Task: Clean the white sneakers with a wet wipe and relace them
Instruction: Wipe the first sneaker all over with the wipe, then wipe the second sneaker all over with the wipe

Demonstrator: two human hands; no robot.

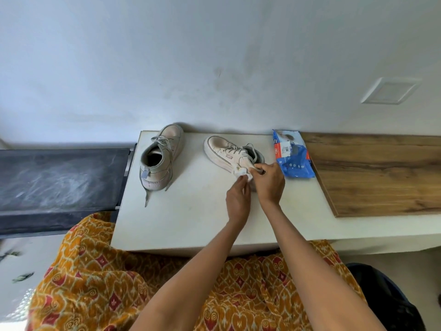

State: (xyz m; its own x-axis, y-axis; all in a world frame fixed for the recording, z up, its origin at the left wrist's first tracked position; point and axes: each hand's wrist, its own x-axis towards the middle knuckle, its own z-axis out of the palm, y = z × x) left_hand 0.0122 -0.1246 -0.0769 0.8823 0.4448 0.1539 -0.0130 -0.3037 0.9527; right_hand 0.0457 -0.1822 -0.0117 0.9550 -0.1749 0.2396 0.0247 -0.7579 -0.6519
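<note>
A crumpled white wet wipe [243,173] is pressing against the heel side of the right-hand sneaker [229,152], a low, pale leather shoe with a thick rubbery sole and greyish laces, which is lying with its toe pointing far-left. The left hand [238,199] is pinching the wipe between curled fingers [242,181]. The right hand [269,181] is gripping the shoe's heel collar, its fingers hooking over the rim. The second sneaker [160,161] is standing well apart to the left, heel toward the near side, its dark opening showing and one loose lace [146,198] trailing toward the near edge. A glossy blue plastic wipes packet [292,155], crinkled and torn open, is lying just right of the hands. Everything is sitting on a smooth, matte white surface [186,211] with a squared front edge. A wood-grain board [381,173] is lying across its right part. A dark, dusty bench [59,182] is standing to the left. A scuffed pale wall [191,56] is rising behind. Orange patterned fabric [95,283] is covering the person's lap.
</note>
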